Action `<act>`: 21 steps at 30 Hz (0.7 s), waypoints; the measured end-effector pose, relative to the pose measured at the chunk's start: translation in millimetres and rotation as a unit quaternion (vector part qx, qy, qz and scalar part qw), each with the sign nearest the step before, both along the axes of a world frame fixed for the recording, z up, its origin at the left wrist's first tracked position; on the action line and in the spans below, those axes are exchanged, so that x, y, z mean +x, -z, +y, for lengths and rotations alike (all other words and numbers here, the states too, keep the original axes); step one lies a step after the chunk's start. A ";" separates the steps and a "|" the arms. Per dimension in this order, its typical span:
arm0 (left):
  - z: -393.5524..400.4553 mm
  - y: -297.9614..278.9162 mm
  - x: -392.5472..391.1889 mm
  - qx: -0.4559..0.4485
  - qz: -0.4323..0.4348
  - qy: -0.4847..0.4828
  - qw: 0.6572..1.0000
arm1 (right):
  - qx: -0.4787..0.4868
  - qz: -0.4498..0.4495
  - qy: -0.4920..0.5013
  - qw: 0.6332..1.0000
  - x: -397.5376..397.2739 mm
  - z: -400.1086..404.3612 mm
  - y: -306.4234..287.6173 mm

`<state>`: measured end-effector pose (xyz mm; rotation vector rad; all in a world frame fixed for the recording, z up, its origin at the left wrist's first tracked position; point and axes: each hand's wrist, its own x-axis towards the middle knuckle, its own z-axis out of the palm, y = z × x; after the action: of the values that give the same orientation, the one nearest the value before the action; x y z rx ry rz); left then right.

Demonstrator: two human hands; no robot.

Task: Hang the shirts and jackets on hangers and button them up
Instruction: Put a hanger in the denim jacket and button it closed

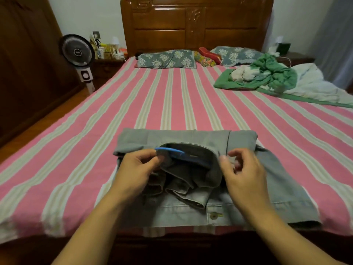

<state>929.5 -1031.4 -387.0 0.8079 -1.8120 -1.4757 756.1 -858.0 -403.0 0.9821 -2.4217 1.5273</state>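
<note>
A grey denim jacket point(193, 138) lies on the bed's near edge, collar toward me, one metal button point(213, 215) showing on its front. A blue plastic hanger point(170, 150) sticks out of the neck opening; most of it is hidden inside the cloth. My left hand point(136, 169) pinches the collar fabric at the hanger's left end. My right hand point(246, 175) hovers over the jacket's right shoulder with fingers loosely curled, thumb near the collar edge, holding nothing I can see.
The bed point(95, 119) has a pink and cream striped sheet. A green and white pile of bedding point(267, 77) lies at the far right, pillows point(166, 59) by the wooden headboard. A standing fan point(78, 52) is on the floor at left.
</note>
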 end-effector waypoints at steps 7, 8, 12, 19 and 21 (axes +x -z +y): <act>-10.8 1.5 -19.3 0.135 0.115 0.021 0.984 | 0.017 -0.110 -0.074 0.991 13.3 -14.8 1.4; -12.1 -0.1 -21.0 0.140 0.119 0.027 0.983 | 0.032 -0.096 -0.073 0.992 8.0 -17.6 3.8; -20.3 -3.4 -29.8 0.178 0.133 0.068 0.973 | 0.032 -0.064 -0.034 0.997 -23.9 -42.0 1.9; -45.1 -7.1 -27.8 0.227 0.171 0.118 0.952 | -0.185 -0.402 -0.107 0.890 -70.7 -35.6 -31.1; -45.5 -1.4 -28.6 0.225 0.142 0.112 0.957 | -0.145 -0.470 -0.128 0.861 -76.2 -27.2 -25.1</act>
<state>900.9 -1076.9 -385.6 0.5669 -1.4048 -2.0813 679.9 -885.2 -377.9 0.5593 -2.4555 2.9024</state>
